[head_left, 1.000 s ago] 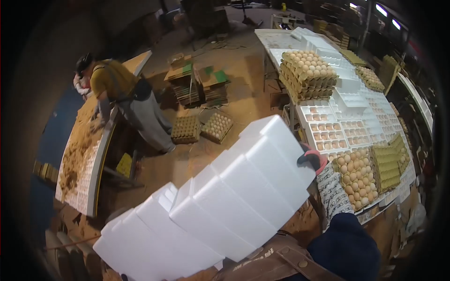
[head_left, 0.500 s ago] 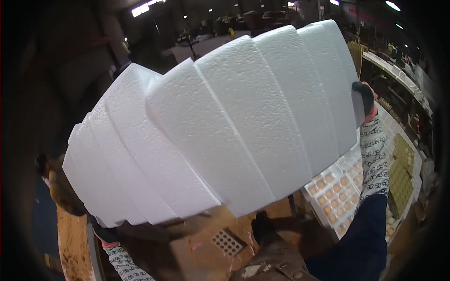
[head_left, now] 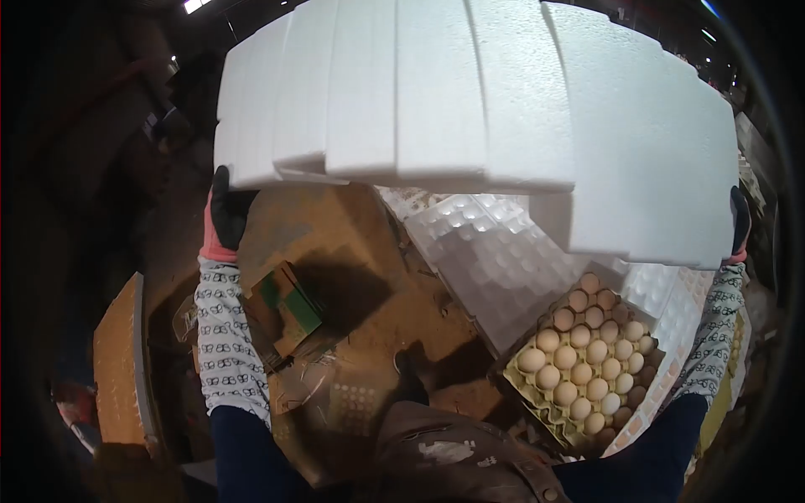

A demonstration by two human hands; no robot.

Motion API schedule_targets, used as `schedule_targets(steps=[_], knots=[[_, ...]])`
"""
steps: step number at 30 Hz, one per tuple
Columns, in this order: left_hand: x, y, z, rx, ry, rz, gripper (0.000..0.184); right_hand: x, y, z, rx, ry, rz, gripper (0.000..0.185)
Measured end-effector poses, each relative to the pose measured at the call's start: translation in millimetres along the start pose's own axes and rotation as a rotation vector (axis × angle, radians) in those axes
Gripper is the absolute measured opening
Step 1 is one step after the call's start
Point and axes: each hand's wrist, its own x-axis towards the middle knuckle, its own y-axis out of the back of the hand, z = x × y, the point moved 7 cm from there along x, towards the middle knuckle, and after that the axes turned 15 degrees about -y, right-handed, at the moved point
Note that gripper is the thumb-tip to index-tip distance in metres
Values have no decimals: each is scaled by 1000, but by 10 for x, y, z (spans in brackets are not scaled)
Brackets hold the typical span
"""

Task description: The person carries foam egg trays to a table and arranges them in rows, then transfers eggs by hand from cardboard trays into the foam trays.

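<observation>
A row of white polystyrene foam blocks (head_left: 436, 101), several side by side, spans the upper part of the view. My left hand (head_left: 228, 214), in a dark glove with a pink cuff, grips the row's left end. At the opposite end, my right hand (head_left: 740, 220) is closed against the foam, its fingers partly hidden. The row is held up in front of me, between both hands. Below its right part sits an egg tray (head_left: 537, 401) full of brown eggs (head_left: 583, 371).
Under the foam are white moulded trays (head_left: 482, 251) on the right. A green and brown carton (head_left: 289, 306) lies on the brown floor (head_left: 360, 251), left of centre. A small tray with holes (head_left: 356, 402) lies near my feet. An orange-brown board (head_left: 122, 360) stands far left.
The foam row has moved up and to the right and turned more level, with both hands still on its ends. The view has swung right, bringing the egg tray nearer the middle.
</observation>
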Motion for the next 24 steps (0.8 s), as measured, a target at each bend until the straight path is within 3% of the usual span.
schedule_targets(steps=[1, 2, 4, 6, 8, 9, 10, 13, 14, 15, 19, 20, 21, 22, 24], knots=[[58, -11, 4, -68, 49, 59, 50, -29, 59, 1, -12, 31, -16, 43], [61, 10, -123, -149, 106, 125, 51, 7, 11, -51, 139, -118, -46, 45], [31, 539, -249, 137, -53, 150, 48, -94, -4, -263, 441, -400, -51, 49], [-129, 130, -420, -17, 119, 199, 45, -450, 29, -725, 349, -447, 57, 49], [-43, 1, -700, -80, 113, 125, 45, -795, 122, -1181, 262, -446, 162, 49], [-70, -145, -813, -128, 259, 85, 44, -938, 79, -1377, 210, -472, 204, 49], [-179, -456, -925, -186, 408, 28, 43, -1183, 122, -1634, 154, -491, 253, 49], [-628, -1926, -638, -333, 409, -52, 38, -2099, 348, -2326, 29, -573, 394, 49], [-425, -1322, -1056, -353, 399, -30, 37, -1769, -520, -2217, -4, -594, 351, 49], [-164, -858, -1263, -373, 390, -9, 36, -2071, -515, -2517, -39, -597, 394, 49], [-606, -2605, -914, -476, 465, -122, 34, -3747, 216, -3519, -116, -678, 604, 49], [-343, -2519, -860, -574, 438, -152, 33, -4249, 412, -3708, -130, -701, 671, 49], [-126, -2417, -821, -673, 415, -185, 33, -3533, -517, -3914, -218, -727, 653, 49], [131, -2329, -754, -772, 397, -220, 33, -3982, -290, -4124, -224, -748, 714, 49], [-9, -3004, -212, -744, 260, -398, 37, -4916, 126, -4635, -217, -802, 832, 49]])
